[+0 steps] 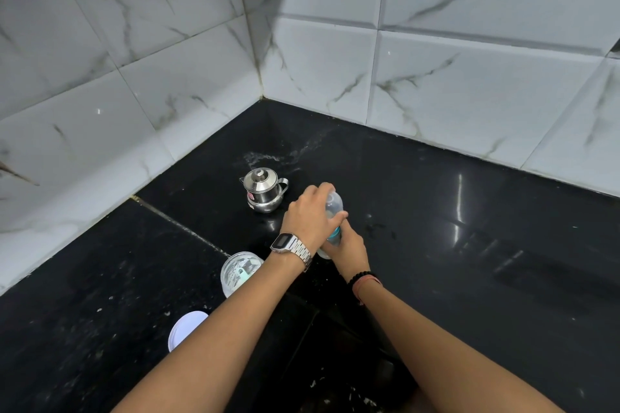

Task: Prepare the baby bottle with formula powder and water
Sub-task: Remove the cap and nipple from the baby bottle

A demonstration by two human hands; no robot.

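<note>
Head view looked down on a black countertop (453, 211) in a tiled corner. The baby bottle (333, 211) stood near the middle of the counter, between both hands. The left hand (310, 214), watch on its wrist, curled over the clear cap end from above. The right hand (349, 246) wrapped the lower body just under the teal collar (335, 231). Both hands gripped the bottle; neither held anything else.

Behind it and to the left sat a small steel pot (264, 189) with its lid on, apart from the bottle. Nearer the person stood an open clear jar (239, 273) with a pale scoop inside, and a white lid (186, 329) lay flat closer still. Spill marks showed on the counter past the pot.

Judged step: seating or twisting the top piece on the bottle. To do it well, the lower hand should hold the body still and upright while the upper hand turns squarely, so the threads catch evenly. Whether the bottle held liquid or powder could not be told. A tilted cap would likely leak on shaking.
</note>
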